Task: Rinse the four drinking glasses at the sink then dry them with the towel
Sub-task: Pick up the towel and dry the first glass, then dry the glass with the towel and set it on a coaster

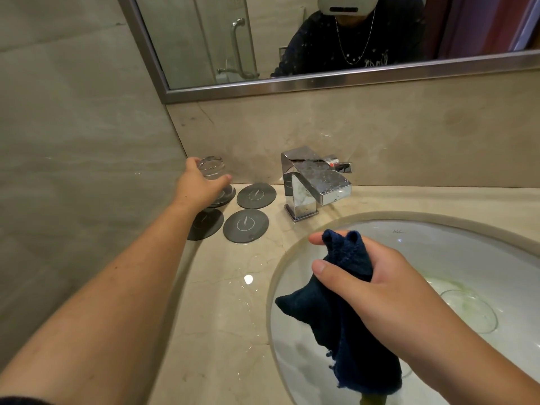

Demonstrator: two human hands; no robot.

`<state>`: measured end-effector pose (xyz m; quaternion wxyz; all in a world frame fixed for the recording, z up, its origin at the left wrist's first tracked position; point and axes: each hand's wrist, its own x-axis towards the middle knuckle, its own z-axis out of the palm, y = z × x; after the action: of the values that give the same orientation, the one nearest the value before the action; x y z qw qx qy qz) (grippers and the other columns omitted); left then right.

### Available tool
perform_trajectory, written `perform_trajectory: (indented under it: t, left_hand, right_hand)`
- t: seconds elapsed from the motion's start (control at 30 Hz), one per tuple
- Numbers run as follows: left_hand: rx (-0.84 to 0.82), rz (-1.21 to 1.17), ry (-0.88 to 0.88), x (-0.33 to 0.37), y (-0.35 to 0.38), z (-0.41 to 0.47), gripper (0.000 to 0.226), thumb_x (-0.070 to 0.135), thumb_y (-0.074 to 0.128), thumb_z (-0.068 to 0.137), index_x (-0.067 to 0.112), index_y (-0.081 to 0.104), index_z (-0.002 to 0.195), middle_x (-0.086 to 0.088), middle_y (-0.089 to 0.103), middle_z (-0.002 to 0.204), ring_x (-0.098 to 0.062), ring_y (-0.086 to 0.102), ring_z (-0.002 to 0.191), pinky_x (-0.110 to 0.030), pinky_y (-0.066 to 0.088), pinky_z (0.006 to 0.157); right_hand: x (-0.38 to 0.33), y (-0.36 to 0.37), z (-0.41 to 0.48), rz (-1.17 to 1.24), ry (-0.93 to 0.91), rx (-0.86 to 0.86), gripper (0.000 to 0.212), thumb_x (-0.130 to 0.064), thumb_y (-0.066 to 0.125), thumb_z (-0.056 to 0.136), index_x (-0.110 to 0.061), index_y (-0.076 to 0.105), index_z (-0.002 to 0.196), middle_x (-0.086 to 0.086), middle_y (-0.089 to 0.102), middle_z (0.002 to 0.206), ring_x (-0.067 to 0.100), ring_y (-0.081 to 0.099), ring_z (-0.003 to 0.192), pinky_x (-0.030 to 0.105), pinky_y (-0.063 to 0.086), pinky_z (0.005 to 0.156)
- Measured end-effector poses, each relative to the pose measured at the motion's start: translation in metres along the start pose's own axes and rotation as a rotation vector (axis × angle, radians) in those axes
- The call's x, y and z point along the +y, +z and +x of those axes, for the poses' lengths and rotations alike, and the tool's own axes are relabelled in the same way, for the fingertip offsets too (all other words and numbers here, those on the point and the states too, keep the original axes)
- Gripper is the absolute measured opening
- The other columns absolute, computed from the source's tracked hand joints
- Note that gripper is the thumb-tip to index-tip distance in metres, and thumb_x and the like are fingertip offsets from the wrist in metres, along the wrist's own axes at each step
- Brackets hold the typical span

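Note:
My left hand (198, 185) grips a clear drinking glass (211, 168), held upside down over the back-left dark coaster (226, 197) near the wall corner. Whether the glass touches the coaster I cannot tell. My right hand (380, 276) holds a bunched dark blue towel (347, 317) above the left side of the white sink basin (438, 244); the towel's loose end hangs down into the basin. Other glasses are not visible on the counter. A faint clear round shape (467, 311) lies in the basin, too indistinct to identify.
A chrome faucet (315, 185) stands behind the basin; no water runs. Three more dark round coasters (256, 195) (246, 225) (204, 223) lie bare on the beige marble counter (228, 317). A mirror (321, 39) hangs above, and a tiled wall closes the left side.

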<state>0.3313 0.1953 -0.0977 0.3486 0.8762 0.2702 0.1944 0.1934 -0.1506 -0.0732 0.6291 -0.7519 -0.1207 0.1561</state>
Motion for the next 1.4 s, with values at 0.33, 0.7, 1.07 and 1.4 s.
perform_trajectory:
  t: [0.33, 0.7, 1.07, 1.4]
  left_hand:
    - [0.046, 0.004, 0.04, -0.002, 0.004, -0.001, 0.084, 0.052, 0.083, 0.081, 0.021, 0.043, 0.148, -0.01, 0.063, 0.138, -0.031, 0.06, 0.126, -0.036, 0.051, 0.099]
    - [-0.026, 0.026, 0.031, -0.002, -0.001, -0.006, 0.096, 0.055, 0.078, 0.086, 0.022, 0.026, 0.159, -0.011, 0.055, 0.149, -0.034, 0.056, 0.132, -0.037, 0.049, 0.098]
    - [0.163, -0.182, 0.225, 0.036, -0.033, -0.096, 0.054, 0.042, 0.064, 0.099, 0.022, 0.048, 0.147, -0.003, 0.057, 0.144, -0.017, 0.054, 0.129, -0.027, 0.038, 0.101]
    - [-0.315, -0.231, 0.452, 0.104, -0.025, -0.258, 0.011, 0.028, 0.065, 0.101, 0.027, 0.073, 0.109, 0.017, 0.073, 0.106, 0.006, 0.066, 0.097, -0.009, 0.046, 0.08]
  right_hand:
    - [-0.005, 0.001, 0.0, -0.05, -0.001, -0.009, 0.019, -0.038, 0.071, 0.092, -0.054, 0.068, 0.101, -0.01, 0.078, 0.089, 0.012, 0.077, 0.081, 0.045, 0.062, 0.09]
    - [-0.007, 0.002, -0.008, -0.022, -0.001, -0.002, 0.019, -0.037, 0.072, 0.093, -0.053, 0.07, 0.104, -0.012, 0.079, 0.088, 0.01, 0.077, 0.082, 0.045, 0.061, 0.092]
    - [-0.024, -0.04, -0.056, 0.101, -0.035, 0.159, 0.027, -0.028, 0.073, 0.093, -0.049, 0.076, 0.109, -0.004, 0.082, 0.096, 0.02, 0.08, 0.092, 0.053, 0.06, 0.096]
    - [0.003, -0.098, -0.101, 0.391, 0.004, 0.274, 0.033, -0.012, 0.059, 0.102, -0.032, 0.077, 0.121, 0.008, 0.076, 0.119, 0.023, 0.076, 0.108, 0.038, 0.061, 0.091]
